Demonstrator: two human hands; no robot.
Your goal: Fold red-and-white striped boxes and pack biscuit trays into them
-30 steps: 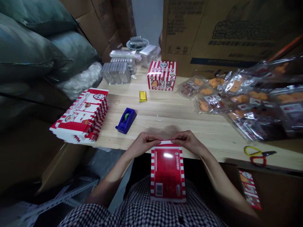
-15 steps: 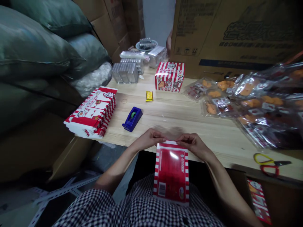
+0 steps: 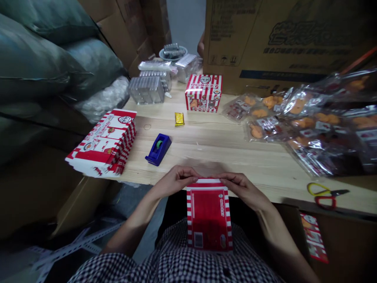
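A red box with white-striped borders and a barcode [image 3: 209, 216] is held upright-facing in front of my checked shirt, by the table's near edge. My left hand [image 3: 178, 181] pinches its upper left corner between thumb and fingers. At the upper right corner, my right hand [image 3: 243, 186] grips the same edge, thumb on the near face. Whether the box is flat or opened out I cannot tell. Beyond my left hand lies a blue tape dispenser [image 3: 159, 150] with a green roll. A small yellow packet [image 3: 179, 119] rests farther back.
A stack of flat printed cartons [image 3: 103, 143] sits at left, a striped assembled box [image 3: 204, 93] at the back. Clear plastic cases [image 3: 146, 90] stand behind. Bagged orange items [image 3: 297, 118] and scissors [image 3: 326, 194] lie right. A large cardboard box [image 3: 235, 47] blocks the back.
The view has shifted slightly, so the table items appear farther left. Both hands keep hold of the red box's top edge; its face has tilted and lost its bright glare.
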